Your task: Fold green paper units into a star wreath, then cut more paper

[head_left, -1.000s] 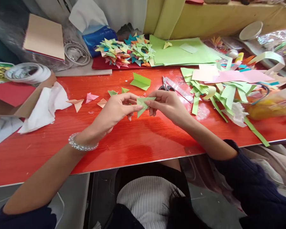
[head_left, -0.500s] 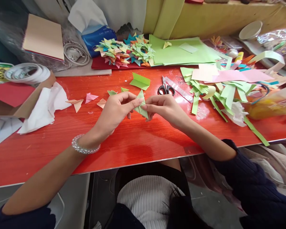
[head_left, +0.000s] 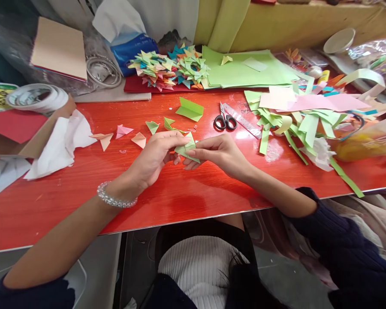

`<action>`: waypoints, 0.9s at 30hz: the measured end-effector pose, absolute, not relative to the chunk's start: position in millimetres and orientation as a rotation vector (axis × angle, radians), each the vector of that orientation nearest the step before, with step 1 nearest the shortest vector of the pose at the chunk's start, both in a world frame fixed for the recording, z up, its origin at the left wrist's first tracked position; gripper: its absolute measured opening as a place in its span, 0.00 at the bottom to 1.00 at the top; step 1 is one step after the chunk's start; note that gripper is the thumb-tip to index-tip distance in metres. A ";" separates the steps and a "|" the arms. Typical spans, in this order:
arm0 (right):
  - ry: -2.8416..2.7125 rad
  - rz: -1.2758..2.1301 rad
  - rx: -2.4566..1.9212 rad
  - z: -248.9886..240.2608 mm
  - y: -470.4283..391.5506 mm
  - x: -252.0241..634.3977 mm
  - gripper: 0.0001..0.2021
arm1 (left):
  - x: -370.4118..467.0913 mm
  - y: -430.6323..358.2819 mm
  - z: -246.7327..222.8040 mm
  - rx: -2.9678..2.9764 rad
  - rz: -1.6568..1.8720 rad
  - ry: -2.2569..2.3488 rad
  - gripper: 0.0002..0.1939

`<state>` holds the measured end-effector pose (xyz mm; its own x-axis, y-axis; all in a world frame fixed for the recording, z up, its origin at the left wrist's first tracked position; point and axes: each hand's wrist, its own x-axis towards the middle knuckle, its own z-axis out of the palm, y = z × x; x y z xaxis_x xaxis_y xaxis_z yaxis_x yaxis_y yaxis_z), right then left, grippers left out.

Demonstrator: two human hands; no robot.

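A pale green folded paper piece [head_left: 188, 148] is held above the red table [head_left: 167, 197] between both hands. My left hand [head_left: 157, 156] pinches its upper left part, thumb along the top edge. From the other side my right hand [head_left: 217, 153] grips its lower right edge between thumb and fingers. Just beyond the hands lie small folded green pieces [head_left: 152, 127], a bright green folded paper [head_left: 189, 110] and black-handled scissors [head_left: 225, 122]. Left of them are a pink folded piece [head_left: 124, 131] and peach folded pieces [head_left: 104, 140].
A clear ruler [head_left: 242, 122] lies beside the scissors. Green paper strips [head_left: 309, 131] are heaped at the right. Behind stand colourful folded-paper rings [head_left: 193, 71], green sheets [head_left: 244, 73] and a blue tissue pack [head_left: 133, 50]. At left are tape rolls [head_left: 56, 101] and crumpled tissue [head_left: 59, 143].
The green paper piece has turned from an upright diamond to a tilted, more compact shape. Both hands have shifted slightly lower, uncovering more of the small green pieces behind.
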<state>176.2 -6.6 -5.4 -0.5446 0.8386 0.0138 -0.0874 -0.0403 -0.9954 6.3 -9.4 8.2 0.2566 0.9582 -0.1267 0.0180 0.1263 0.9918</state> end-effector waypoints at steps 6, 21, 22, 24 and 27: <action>-1.441 1.630 -0.875 -6.9 -4.5 176.6 0.11 | -3.8 0.2 6.0 2.052 1.166 1.130 0.10; -1.470 1.476 -0.737 -3.5 -7.0 176.3 0.07 | -12.9 -1.6 6.2 2.058 1.024 1.040 0.14; -1.466 1.469 -0.732 -4.0 -7.2 176.1 0.07 | -11.7 -2.5 6.8 2.049 1.043 1.030 0.14; -1.460 1.459 -0.744 -5.5 -7.3 175.8 0.08 | -9.5 -3.9 7.2 2.038 1.084 1.026 0.14; -1.440 1.441 -0.786 -7.2 -7.2 175.7 0.09 | -8.4 -4.8 5.1 2.067 1.141 1.114 0.13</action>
<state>175.7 -7.2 -7.2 -0.3708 0.9139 0.1655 -0.1664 0.1099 -0.9799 -8.4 -4.8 5.1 0.3049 0.8506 0.4284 0.4078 -0.5231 0.7484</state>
